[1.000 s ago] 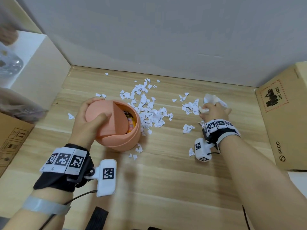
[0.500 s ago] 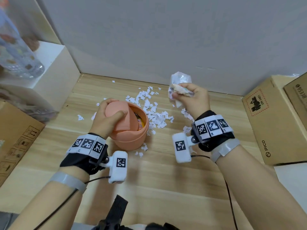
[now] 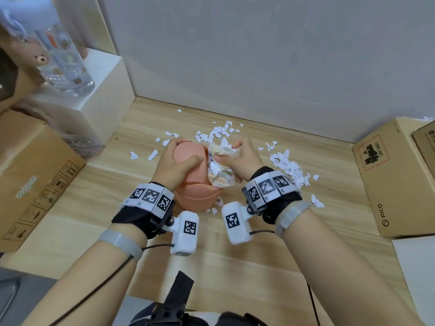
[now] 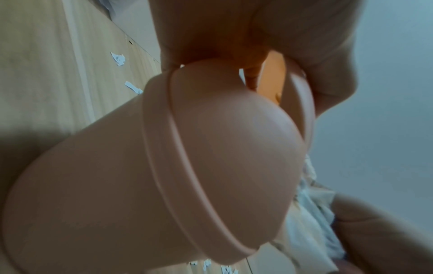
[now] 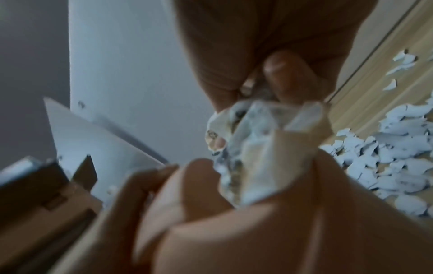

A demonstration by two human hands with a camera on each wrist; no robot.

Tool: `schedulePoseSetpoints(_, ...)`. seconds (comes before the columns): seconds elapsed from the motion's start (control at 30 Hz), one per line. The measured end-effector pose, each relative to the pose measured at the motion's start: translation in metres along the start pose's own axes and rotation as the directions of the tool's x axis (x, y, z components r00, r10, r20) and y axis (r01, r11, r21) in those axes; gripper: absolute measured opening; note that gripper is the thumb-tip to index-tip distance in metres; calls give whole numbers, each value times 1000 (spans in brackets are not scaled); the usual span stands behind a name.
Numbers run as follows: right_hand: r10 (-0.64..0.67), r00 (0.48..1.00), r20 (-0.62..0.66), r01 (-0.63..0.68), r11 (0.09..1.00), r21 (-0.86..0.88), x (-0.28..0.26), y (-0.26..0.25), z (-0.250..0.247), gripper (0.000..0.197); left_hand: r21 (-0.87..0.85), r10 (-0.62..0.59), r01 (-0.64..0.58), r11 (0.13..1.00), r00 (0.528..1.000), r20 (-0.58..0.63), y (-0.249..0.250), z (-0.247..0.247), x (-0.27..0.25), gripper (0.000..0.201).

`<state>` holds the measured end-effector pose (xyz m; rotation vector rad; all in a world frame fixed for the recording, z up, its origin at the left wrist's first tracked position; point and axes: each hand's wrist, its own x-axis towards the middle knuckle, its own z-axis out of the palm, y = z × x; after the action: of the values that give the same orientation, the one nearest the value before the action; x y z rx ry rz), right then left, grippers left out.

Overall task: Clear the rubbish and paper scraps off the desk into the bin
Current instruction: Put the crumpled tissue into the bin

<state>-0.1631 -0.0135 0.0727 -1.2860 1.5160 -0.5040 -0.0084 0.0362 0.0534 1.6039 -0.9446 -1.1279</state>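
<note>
A small pink bin (image 3: 197, 196) stands on the wooden desk (image 3: 247, 267), its domed swing lid (image 4: 234, 139) tipped open. My left hand (image 3: 175, 161) grips the lid from above, thumb on its near side. My right hand (image 3: 242, 161) holds a crumpled wrapper with white paper (image 3: 220, 165) right at the bin's opening; in the right wrist view the wad (image 5: 255, 148) is pinched between thumb and fingers. Several torn white paper scraps (image 3: 287, 165) lie on the desk to the right and behind the bin, a few more (image 3: 143, 155) to its left.
A brown PICO carton (image 3: 395, 180) stands at the right. A white box (image 3: 94, 109) with a clear bottle (image 3: 63, 62) on top sits at the back left, and a cardboard box (image 3: 30, 175) lies in front of it. The grey wall is close behind.
My right hand lifted the wrapper off the desk at the right and brought it left and down to the bin's opening. The left hand stayed on the lid.
</note>
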Motion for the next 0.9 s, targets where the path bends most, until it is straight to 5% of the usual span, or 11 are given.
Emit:
schedulePoseSetpoints(0.2, -289, 939, -185, 163, 850, -501, -2, 3, 21, 41, 15, 22, -22, 1000, 1000, -4, 0, 0, 1, 35)
schedulePoseSetpoints(0.33, -444, 881, -163, 248, 727, -640, -3, 6, 29, 17, 6, 38, -38, 999, 999, -9, -2, 0, 2, 34)
schedulePoseSetpoints(0.47, -484, 863, -141, 309, 728, -611, -7, 9, 28, 2, -4, 40, -40, 999, 999, -31, -4, 1, 3, 36)
schedulePoseSetpoints(0.6, -477, 875, -80, 370, 768, -523, -11, 12, 22, 13, -11, 61, -62, 998, 997, -39, -5, 2, 5, 37)
schedulePoseSetpoints(0.8, -541, 839, 53, 470, 675, -569, -18, 19, 15, 21, -44, 52, -52, 998, 999, -16, -5, 2, 5, 41)
schedulePoseSetpoints(0.9, -499, 866, 26, 435, 729, -529, -22, 15, 12, 37, -37, 50, -51, 998, 999, -15, -6, 1, 6, 36)
